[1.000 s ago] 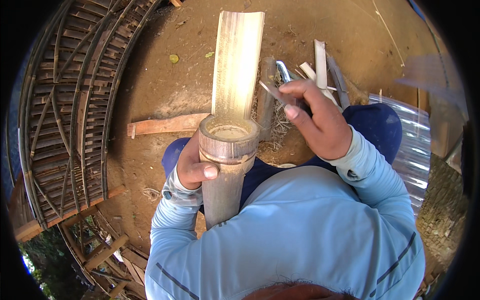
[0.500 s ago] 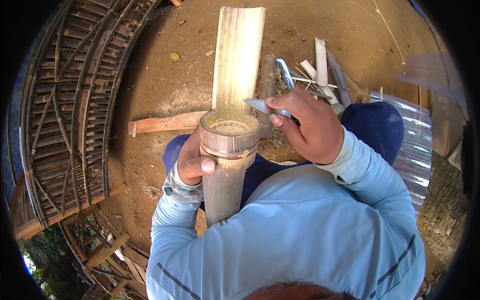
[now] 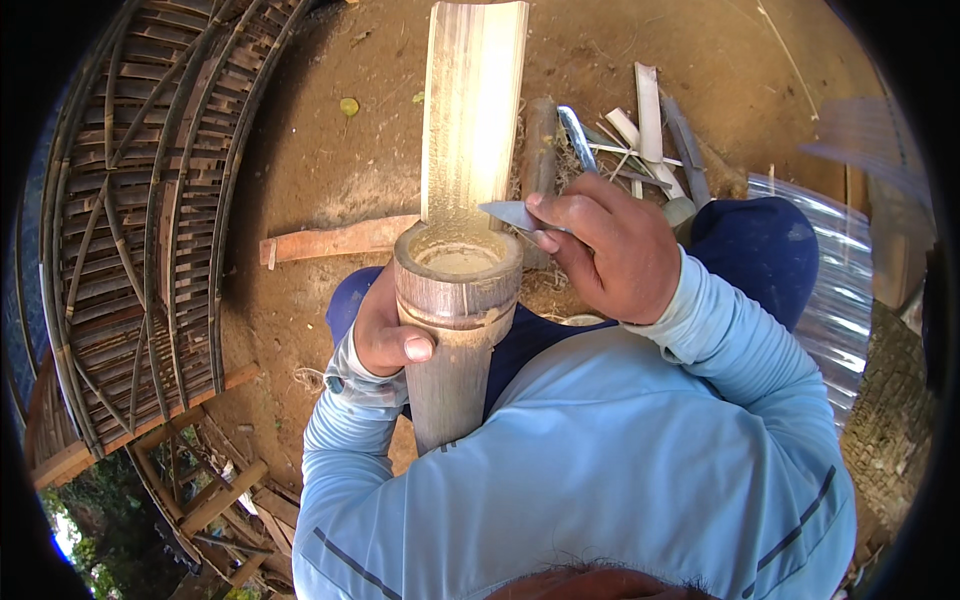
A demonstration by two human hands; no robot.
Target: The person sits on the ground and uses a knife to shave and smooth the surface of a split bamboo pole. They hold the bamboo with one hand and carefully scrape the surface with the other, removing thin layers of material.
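Note:
A thick bamboo tube (image 3: 447, 385) stands upward from my lap, a ring-shaped node round it just below its rim. Past the rim, a long split tongue of pale bamboo (image 3: 470, 110) rises as part of the same piece, its inner face turned up. My left hand (image 3: 388, 325) wraps the tube from the left, thumb across its front below the node. In my right hand (image 3: 620, 245), a knife blade (image 3: 509, 214) is pinched between thumb and fingers, its tip pointing left at the foot of the tongue. The knife's handle is hidden by the hand. Pale dust lies round the tube's opening.
Left stands a slatted bamboo structure (image 3: 170, 200). A flat wooden strip (image 3: 340, 240) lies on the dirt ground beside the tube. Beyond my right hand are bamboo offcuts (image 3: 650, 115) and a shiny metal blade (image 3: 577, 138). Clear corrugated sheeting (image 3: 830, 280) lies at right.
My right hand and the knife have shifted slightly left, bringing the tip closer to the tongue's foot. The tube has tilted a little; my left hand keeps its hold.

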